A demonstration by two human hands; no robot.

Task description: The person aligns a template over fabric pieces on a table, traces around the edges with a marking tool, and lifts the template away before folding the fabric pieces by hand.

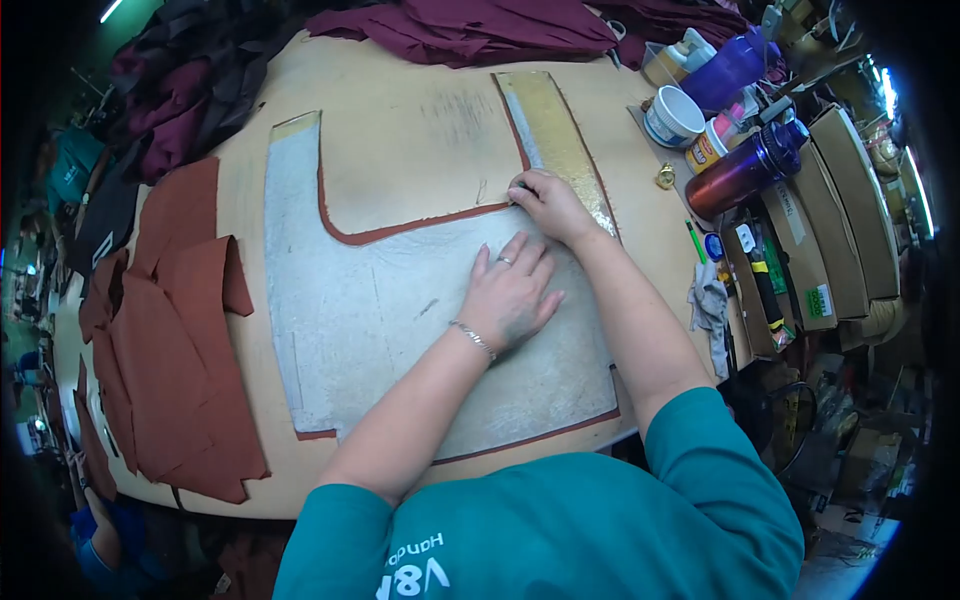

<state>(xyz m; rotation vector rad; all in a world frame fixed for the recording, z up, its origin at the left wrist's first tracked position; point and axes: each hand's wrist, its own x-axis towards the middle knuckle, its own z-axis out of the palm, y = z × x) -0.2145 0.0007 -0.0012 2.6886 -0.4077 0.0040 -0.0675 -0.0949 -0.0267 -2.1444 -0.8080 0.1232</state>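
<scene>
A large grey U-shaped pattern board (350, 290) lies flat on the table, its right arm partly yellowish. Beneath it, reddish-brown leather (420, 226) shows as a thin border along the inner curve and bottom edge. My left hand (508, 292) rests palm down on the board with fingers apart; it wears a ring, and a bracelet circles the wrist. At the board's inner right corner, my right hand (553, 207) is closed in a pinch. Whatever it holds is too small and hidden to name. Several brown leather pieces (175, 360) are piled left of the board.
Dark red material (470, 30) lies along the far edge. At the right stand a purple bottle (735, 70), a dark metallic flask (745, 170), a white tub (674, 117) and cardboard boxes (815, 230). A grey rag (709, 305) hangs nearby. Another person's arm (100, 525) shows lower left.
</scene>
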